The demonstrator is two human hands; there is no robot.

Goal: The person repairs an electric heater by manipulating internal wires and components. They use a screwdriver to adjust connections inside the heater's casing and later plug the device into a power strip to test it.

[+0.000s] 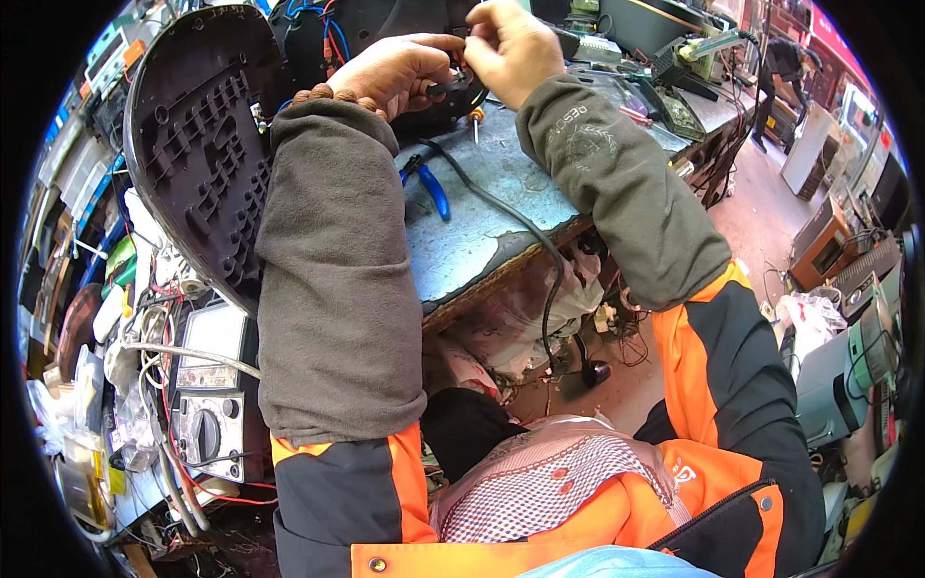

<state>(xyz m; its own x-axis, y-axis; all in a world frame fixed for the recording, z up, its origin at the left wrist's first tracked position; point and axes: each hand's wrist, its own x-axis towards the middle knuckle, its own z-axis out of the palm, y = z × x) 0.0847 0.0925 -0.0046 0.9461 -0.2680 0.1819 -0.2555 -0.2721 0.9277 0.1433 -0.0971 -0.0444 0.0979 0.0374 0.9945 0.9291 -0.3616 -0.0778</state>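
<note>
Both my hands are close together at the far edge of the bench, over a black plastic appliance housing (pixel 381 19) with red and blue wires. My left hand (pixel 400 75) is closed, thumb and fingers pinched near a dark piece I cannot make out. Just right of it, my right hand (pixel 515 50) is also closed, fingertips pinched at the same spot; what they grip is hidden. Below the hands lies a small screwdriver (pixel 476 116) with an orange handle. Blue-handled pliers (pixel 432 190) rest nearer to me, beside a black power cord (pixel 501 217).
A large black ribbed plastic cover (pixel 198 144) stands left of my left sleeve. An analogue multimeter (pixel 207 429) and tangled leads are lower left. The cord hangs over the worn bench edge (pixel 501 275). Circuit boards (pixel 674 111) crowd the right; a person (pixel 782 82) is beyond.
</note>
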